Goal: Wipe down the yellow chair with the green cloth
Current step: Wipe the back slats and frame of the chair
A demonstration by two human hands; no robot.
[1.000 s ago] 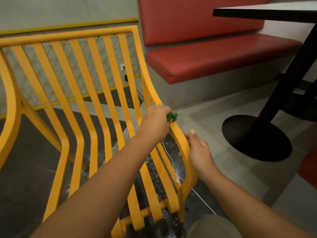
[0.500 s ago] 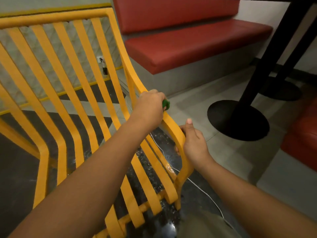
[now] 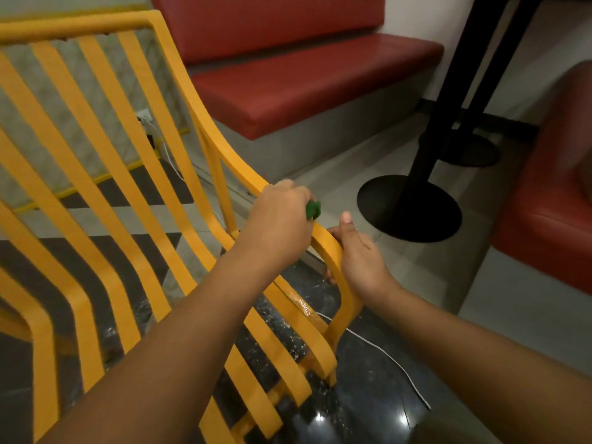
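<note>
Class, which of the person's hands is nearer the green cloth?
Left. The left hand holds the green cloth against the rail of the yellow chair; the right hand grips that rail nearby, not touching the cloth.

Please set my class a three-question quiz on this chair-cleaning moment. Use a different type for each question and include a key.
1. True or false: the left hand holds the green cloth against the side rail of the yellow chair.
2. Multiple choice: what is the right hand gripping? A) a table leg B) the chair's side rail, below the cloth C) a white cable
3. Short answer: what colour is the padded bench behind the chair?

Key: 1 true; 2 B; 3 red.
</note>
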